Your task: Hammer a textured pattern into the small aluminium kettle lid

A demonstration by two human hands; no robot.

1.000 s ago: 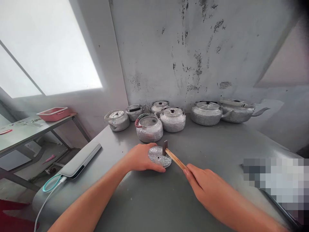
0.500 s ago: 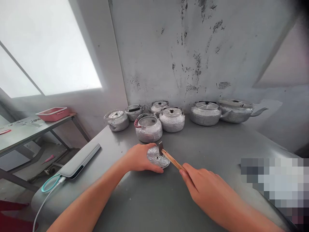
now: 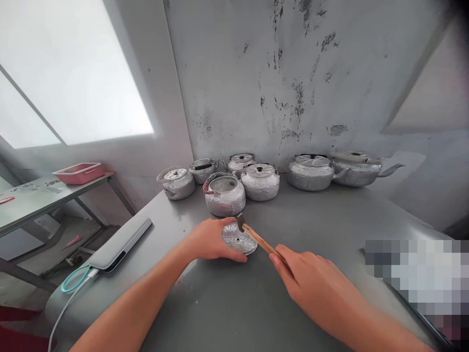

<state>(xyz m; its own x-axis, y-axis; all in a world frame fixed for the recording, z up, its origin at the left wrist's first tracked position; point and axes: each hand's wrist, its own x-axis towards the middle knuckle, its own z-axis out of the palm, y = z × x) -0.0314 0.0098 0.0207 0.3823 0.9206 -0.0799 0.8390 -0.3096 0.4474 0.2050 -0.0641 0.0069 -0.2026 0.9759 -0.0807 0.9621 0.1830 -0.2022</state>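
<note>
A round hammered metal lid [image 3: 238,238] lies flat on the grey metal table [image 3: 315,220]. My left hand [image 3: 210,240] curls around the lid's left and near edge and holds it down. My right hand [image 3: 306,279] grips the wooden handle of a small hammer [image 3: 252,234], and the dark head rests on the lid's far edge. Just behind the lid stands an open hammered kettle [image 3: 224,195] with a red-wrapped handle and no lid.
Several more silver kettles [image 3: 311,172] line the stained back wall. A flat grey device [image 3: 119,243] with a teal cable lies at the table's left edge. A side table with a pink tray [image 3: 79,172] stands further left. A blurred patch covers the right side.
The hammer head has moved left and down onto the lid's far edge. My right hand shifted slightly left with it. My left hand stays on the lid.
</note>
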